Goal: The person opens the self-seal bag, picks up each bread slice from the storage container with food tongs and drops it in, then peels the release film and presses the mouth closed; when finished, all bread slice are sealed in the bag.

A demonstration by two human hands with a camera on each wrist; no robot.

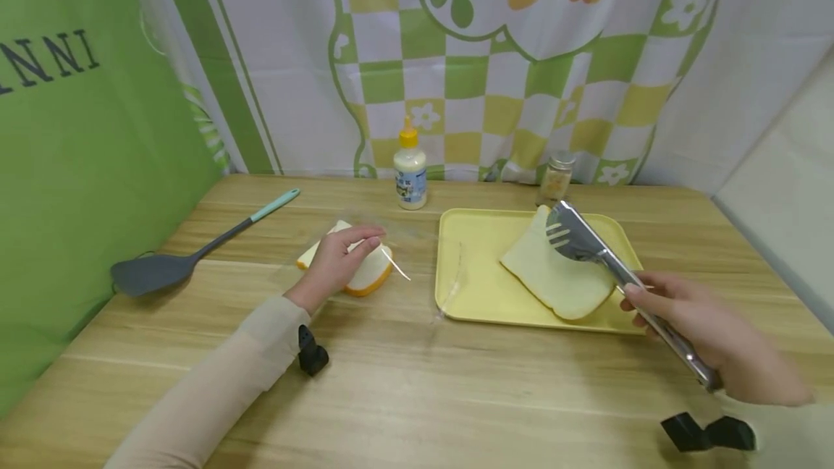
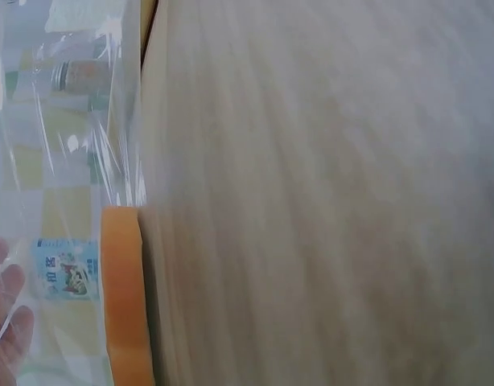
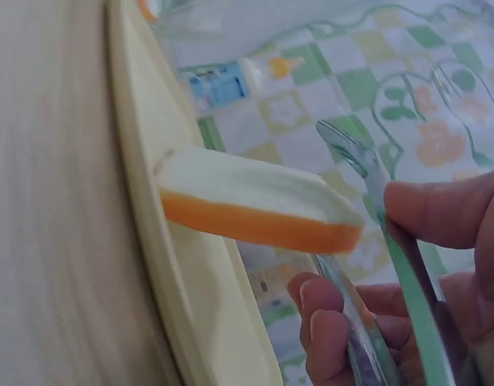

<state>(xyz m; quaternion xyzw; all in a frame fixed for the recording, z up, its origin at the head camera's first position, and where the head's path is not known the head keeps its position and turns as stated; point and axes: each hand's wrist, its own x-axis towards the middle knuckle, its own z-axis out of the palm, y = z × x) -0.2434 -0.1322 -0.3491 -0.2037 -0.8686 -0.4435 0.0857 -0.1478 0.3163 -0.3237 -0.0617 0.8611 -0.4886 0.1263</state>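
Note:
In the head view, my left hand (image 1: 342, 259) pinches a clear plastic bag (image 1: 449, 288) over bread (image 1: 373, 270) on the table's left side. The bag's film stretches right across the tray's near-left rim. From the left wrist, fingertips (image 2: 20, 322) show through the film, beside the bread's orange crust (image 2: 125, 289). My right hand (image 1: 704, 331) grips metal tongs (image 1: 609, 255) over a white bread slice (image 1: 554, 273) at the yellow tray (image 1: 469, 252). The right wrist view shows that slice (image 3: 259, 197) slanting up from the tray, one tong arm above it and the other passing behind it.
Behind the bag stands a squeeze bottle (image 1: 410, 176) with a yellow cap. A small glass jar (image 1: 557, 178) is behind the tray. A dark spatula (image 1: 195, 252) with a mint handle lies at left. Patterned cloth (image 1: 469, 78) hangs along the table's back.

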